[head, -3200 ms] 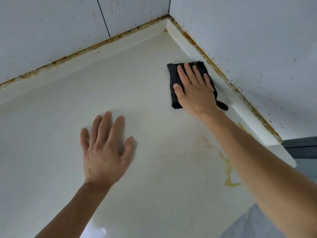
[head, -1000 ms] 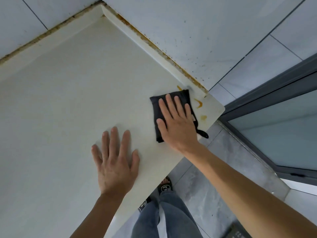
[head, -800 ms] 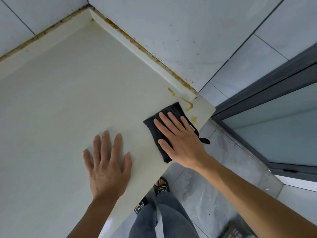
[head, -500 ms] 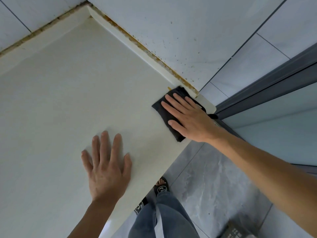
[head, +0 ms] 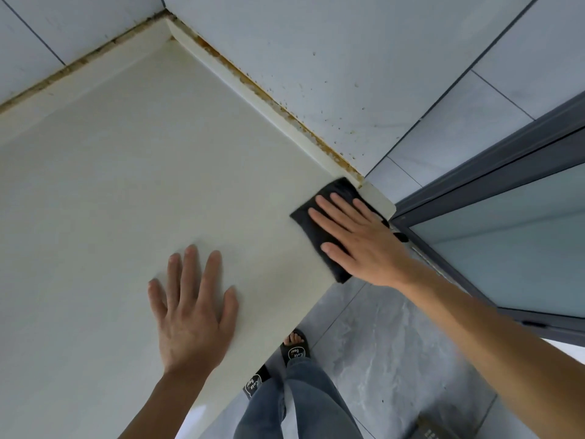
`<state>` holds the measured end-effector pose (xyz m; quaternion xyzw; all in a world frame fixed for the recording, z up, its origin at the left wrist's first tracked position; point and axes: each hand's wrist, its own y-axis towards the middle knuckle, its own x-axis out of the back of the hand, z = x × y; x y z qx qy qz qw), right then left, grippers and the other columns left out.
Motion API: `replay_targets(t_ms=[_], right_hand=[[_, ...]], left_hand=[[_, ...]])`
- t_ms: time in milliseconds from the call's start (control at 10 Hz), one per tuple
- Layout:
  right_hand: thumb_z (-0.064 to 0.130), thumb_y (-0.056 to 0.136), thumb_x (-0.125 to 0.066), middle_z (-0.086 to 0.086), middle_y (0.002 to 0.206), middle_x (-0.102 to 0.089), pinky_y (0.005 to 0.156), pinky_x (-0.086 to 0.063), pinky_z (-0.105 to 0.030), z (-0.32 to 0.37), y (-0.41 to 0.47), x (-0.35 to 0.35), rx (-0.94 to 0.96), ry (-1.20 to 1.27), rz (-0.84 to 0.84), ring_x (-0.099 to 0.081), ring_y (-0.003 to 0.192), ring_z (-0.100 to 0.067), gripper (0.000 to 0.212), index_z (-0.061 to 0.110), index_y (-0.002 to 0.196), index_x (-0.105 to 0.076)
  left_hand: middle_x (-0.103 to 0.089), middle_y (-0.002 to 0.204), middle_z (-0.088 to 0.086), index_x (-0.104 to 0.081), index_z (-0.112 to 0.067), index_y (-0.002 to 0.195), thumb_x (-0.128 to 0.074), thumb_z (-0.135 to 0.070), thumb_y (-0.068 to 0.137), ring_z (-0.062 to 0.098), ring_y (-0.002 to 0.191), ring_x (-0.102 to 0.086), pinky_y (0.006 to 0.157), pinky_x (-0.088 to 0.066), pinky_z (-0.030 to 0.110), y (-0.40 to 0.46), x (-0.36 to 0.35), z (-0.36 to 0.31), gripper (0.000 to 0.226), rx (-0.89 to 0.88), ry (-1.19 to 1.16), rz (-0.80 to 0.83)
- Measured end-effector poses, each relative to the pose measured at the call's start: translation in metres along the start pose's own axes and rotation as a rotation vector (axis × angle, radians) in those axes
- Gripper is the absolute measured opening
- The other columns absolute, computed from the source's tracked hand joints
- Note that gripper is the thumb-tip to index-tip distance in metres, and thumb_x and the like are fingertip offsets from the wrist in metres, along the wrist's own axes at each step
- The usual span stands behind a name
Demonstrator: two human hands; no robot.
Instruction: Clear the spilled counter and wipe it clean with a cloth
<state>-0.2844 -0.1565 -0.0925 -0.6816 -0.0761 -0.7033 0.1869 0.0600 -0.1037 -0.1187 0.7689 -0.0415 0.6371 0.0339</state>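
A folded black cloth [head: 311, 231] lies on the cream counter [head: 142, 172] at its front right corner, partly over the front edge. My right hand [head: 357, 236] presses flat on the cloth with straight fingers. My left hand [head: 190, 312] rests flat on the bare counter near the front edge, fingers spread. No orange spill marks show on the counter around the cloth; anything under it is hidden.
Grey tiled walls [head: 348, 74] meet the counter along brown-stained seams [head: 278, 106]. A dark-framed glass door [head: 506, 232] stands to the right. Below the counter edge are the grey floor [head: 395, 359], my jeans and black slippers [head: 296, 346].
My right hand slid the cloth from the middle of the right wall side to the front right corner, over the orange streaks that showed there. My left hand stayed flat.
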Motion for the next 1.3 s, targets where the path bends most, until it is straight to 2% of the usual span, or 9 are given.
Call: replay_targets(t_ms=[100,300,400,600,800,900,1100,1200,1300], right_hand=[[0.052,0.11,-0.021,0.006,0.175,-0.001,0.129,-0.015,-0.045,-0.02,0.002,0.005,0.05,-0.033,0.043,0.001,0.161,-0.015,0.063,0.029,0.167,-0.007],[0.046,0.109,-0.025,0.001,0.174,-0.008,0.13,-0.013,-0.047,0.021,0.021,-0.001,-0.078,0.002,-0.036,-0.002,0.161,-0.019,0.062,0.026,0.166,-0.014],[0.046,0.108,-0.027,0.002,0.174,-0.011,0.13,-0.01,-0.046,0.03,0.057,0.005,-0.016,0.029,-0.046,-0.005,0.161,-0.02,0.062,0.027,0.166,-0.016],[0.045,0.108,-0.026,-0.003,0.173,-0.016,0.129,-0.012,-0.051,0.06,0.098,0.005,-0.139,0.095,-0.074,-0.011,0.16,-0.026,0.061,0.023,0.165,-0.022],[0.045,0.109,-0.026,-0.003,0.173,-0.017,0.128,-0.014,-0.05,0.075,0.051,-0.002,-0.024,0.055,-0.059,-0.013,0.16,-0.025,0.061,0.023,0.165,-0.024],[0.045,0.109,-0.027,-0.002,0.173,-0.014,0.129,-0.012,-0.05,0.081,0.043,0.004,-0.065,0.076,0.005,-0.011,0.161,-0.025,0.061,0.023,0.165,-0.021],[0.037,0.108,-0.04,-0.003,0.174,-0.006,0.129,-0.008,-0.048,0.093,0.029,0.028,-0.092,0.305,0.124,-0.002,0.161,-0.022,0.065,0.023,0.166,-0.016],[0.029,0.108,-0.046,-0.002,0.17,-0.025,0.127,-0.022,-0.038,0.108,-0.007,0.045,-0.09,0.424,0.046,-0.016,0.159,-0.019,0.056,0.018,0.161,-0.033],[0.022,0.106,-0.05,0.007,0.155,-0.047,0.116,-0.037,-0.023,0.13,-0.087,0.044,-0.119,0.535,-0.003,-0.04,0.146,-0.01,0.044,0.023,0.15,-0.05]], left_hand=[[-0.021,0.173,0.005,-0.035,-0.029,0.16,-0.039,-0.055,0.1,0.03,0.163,-0.013,0.127,-0.011,0.064,0.001,-0.001,-0.001,0.066,-0.003,0.007,-0.005],[-0.02,0.174,0.005,-0.037,-0.027,0.161,-0.036,-0.055,0.102,0.03,0.163,-0.01,0.127,-0.011,0.065,0.0,0.004,-0.004,0.066,0.007,0.005,0.021],[-0.017,0.175,0.004,-0.036,-0.027,0.162,-0.034,-0.055,0.103,0.028,0.164,-0.007,0.128,-0.009,0.064,0.001,0.008,-0.007,0.066,0.018,0.01,0.044],[-0.012,0.176,0.003,-0.03,-0.03,0.164,-0.029,-0.056,0.105,0.027,0.164,-0.002,0.129,-0.009,0.062,0.003,0.011,-0.006,0.065,0.024,0.042,0.093],[-0.008,0.177,0.003,-0.023,-0.032,0.165,-0.028,-0.057,0.105,0.027,0.164,0.002,0.129,-0.007,0.063,0.004,0.015,-0.005,0.065,0.013,0.032,0.128],[-0.011,0.176,0.005,-0.024,-0.029,0.164,-0.028,-0.055,0.106,0.03,0.164,-0.001,0.128,-0.007,0.064,0.003,0.018,-0.007,0.064,0.007,0.028,0.149],[-0.023,0.171,0.008,-0.033,-0.026,0.16,-0.038,-0.048,0.107,0.033,0.161,-0.014,0.128,-0.017,0.059,0.006,0.044,-0.01,0.058,-0.01,-0.033,0.218],[-0.041,0.164,0.006,-0.048,-0.022,0.153,-0.054,-0.034,0.103,0.03,0.155,-0.032,0.125,-0.033,0.05,0.006,0.066,-0.012,0.052,0.038,-0.19,0.189],[-0.058,0.148,-0.001,-0.065,-0.024,0.135,-0.06,-0.028,0.101,0.022,0.139,-0.051,0.105,-0.056,0.042,-0.035,0.082,-0.018,0.035,0.115,-0.308,0.132]])
